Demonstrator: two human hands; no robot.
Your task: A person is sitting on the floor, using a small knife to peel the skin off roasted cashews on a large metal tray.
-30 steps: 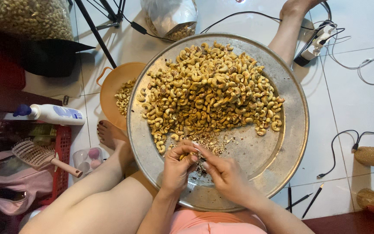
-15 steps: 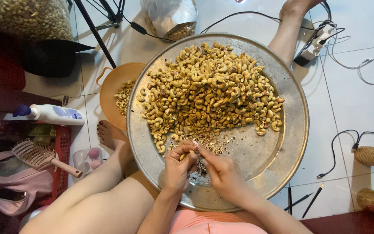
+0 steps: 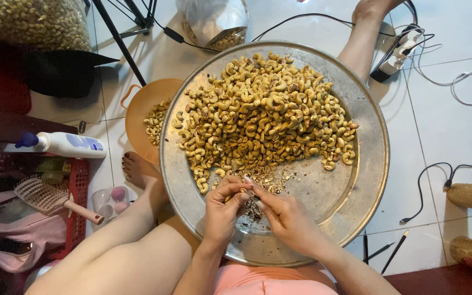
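Both hands barely shifted since a second ago: left hand (image 3: 222,210) and right hand (image 3: 286,218) pinching one cashew (image 3: 242,189) (skins (image 3: 253,209) beneath) over the metal tray (image 3: 356,186).

Light was bright and even, falling from above. The metal tray (image 3: 367,180) threw back a soft sheen without hard glare, and the white floor tiles (image 3: 454,43) looked near washed out. The left edge sat in deep shadow. Focus was sharp throughout, with slight wide-angle bending at the corners.
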